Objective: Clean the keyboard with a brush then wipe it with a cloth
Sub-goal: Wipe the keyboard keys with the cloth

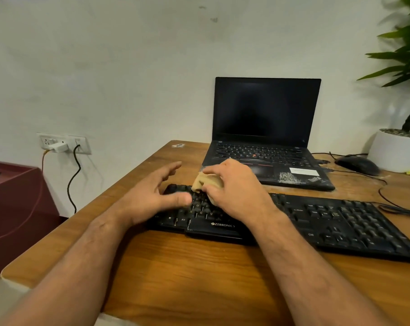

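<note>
Though dusty, ZEBRONICS keyboard (317, 222), ThinkPad laptop (265, 137)

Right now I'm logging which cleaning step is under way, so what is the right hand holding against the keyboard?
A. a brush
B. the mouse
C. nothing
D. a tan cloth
D: the right hand grips a bunched tan cloth pressed onto the left part of the black keyboard, while the left hand lies open beside it; no brush is in view.
</note>
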The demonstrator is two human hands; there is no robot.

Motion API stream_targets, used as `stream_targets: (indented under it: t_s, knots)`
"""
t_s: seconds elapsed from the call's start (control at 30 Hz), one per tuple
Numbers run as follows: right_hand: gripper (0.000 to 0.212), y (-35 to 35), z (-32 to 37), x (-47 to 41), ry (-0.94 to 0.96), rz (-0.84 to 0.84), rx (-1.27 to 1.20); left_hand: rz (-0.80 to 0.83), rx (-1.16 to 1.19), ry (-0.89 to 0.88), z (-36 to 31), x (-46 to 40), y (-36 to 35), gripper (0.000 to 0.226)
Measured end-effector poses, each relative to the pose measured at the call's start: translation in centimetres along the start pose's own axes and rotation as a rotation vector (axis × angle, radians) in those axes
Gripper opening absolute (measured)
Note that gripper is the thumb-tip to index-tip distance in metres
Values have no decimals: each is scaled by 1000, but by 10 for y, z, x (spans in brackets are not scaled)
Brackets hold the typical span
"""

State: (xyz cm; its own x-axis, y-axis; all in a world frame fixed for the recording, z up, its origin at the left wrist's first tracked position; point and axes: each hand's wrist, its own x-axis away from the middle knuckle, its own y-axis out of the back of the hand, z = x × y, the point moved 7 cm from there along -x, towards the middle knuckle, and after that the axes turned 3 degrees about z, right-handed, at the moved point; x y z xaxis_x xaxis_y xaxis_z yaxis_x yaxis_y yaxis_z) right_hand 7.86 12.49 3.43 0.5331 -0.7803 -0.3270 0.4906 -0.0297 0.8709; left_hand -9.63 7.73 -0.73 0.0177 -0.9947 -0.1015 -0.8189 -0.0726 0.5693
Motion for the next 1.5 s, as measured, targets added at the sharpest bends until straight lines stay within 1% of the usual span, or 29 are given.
stream_targets:
  t_s: [0.03, 0.07, 0.1, 0.13, 0.2, 0.23, 0.3, 0.37, 0.43, 0.5, 0.57, 0.6, 0.67, 0.7, 0.87, 0.93, 1.0, 1.03, 1.1, 1.17, 1.2, 1.23, 1.33, 1.37, 1.5]
  knots:
    - [43, -7, 2, -2, 21, 34, 33, 90, -78, -8, 0, 4, -7, 125]
    - [45, -15, 4, -3, 43, 85, 74, 149, -169, -3, 2, 6, -11, 139]
    - [46, -22, 6, -3, 57, 133, 87, 180, -250, 8, 3, 7, -13, 149]
    - [44, -25, 7, -3, 68, 161, 63, 192, -305, 20, 5, 7, -15, 154]
    - [38, -23, 11, -2, 95, 159, -6, 181, -357, 30, 7, 6, -14, 159]
    - [37, -20, 15, 1, 117, 156, -15, 168, -366, 34, 9, 5, -13, 160]
    - [35, -20, 24, 9, 177, 203, -30, 143, -371, 37, 10, 5, -11, 161]
    - [33, -21, 36, 21, 249, 237, -122, 132, -375, 28, 10, 6, -11, 162]
    - [32, -18, 39, 24, 287, 182, -192, 124, -359, 23, 8, 8, -11, 165]
    - [40, -19, 34, 19, 262, 154, -111, 114, -333, 19, 6, 9, -11, 165]
    - [54, -27, 35, 15, 257, 215, 9, 111, -320, 12, 6, 9, -11, 165]
    - [57, -32, 38, 14, 274, 264, 30, 109, -321, 8, 6, 8, -11, 165]
    - [55, -36, 44, 16, 289, 327, -33, 108, -328, 7, 6, 8, -11, 164]
    - [53, -35, 45, 17, 283, 330, -85, 108, -334, 11, 6, 8, -11, 164]
    - [45, -17, 48, 30, 290, 237, -254, 91, -370, 19, 9, 6, -10, 164]
    - [41, -20, 51, 33, 320, 254, -202, 95, -378, 7, 10, 5, -11, 166]
    - [34, -29, 53, 28, 332, 260, -71, 100, -384, 7, 10, 5, -11, 166]
    - [32, -31, 50, 23, 308, 229, -10, 98, -384, 12, 10, 5, -10, 167]
    - [32, -28, 35, 8, 201, 131, 46, 88, -379, 13, 10, 5, -10, 167]
    - [32, -16, 17, -1, 107, 33, -9, 88, -369, 14, 10, 5, -11, 167]
    - [34, -12, 10, -3, 83, 22, -59, 92, -363, 19, 11, 6, -11, 166]
    - [37, -10, 5, -2, 73, 54, -95, 95, -359, 25, 11, 6, -11, 166]
    - [38, -10, 0, 10, 40, 275, -176, 98, -358, 34, 12, 6, -11, 165]
    - [41, -10, -2, 14, 35, 315, -191, 98, -357, 39, 12, 6, -11, 165]
    - [57, -7, -4, 18, 55, 367, -112, 91, -352, 40, 11, 8, -11, 164]
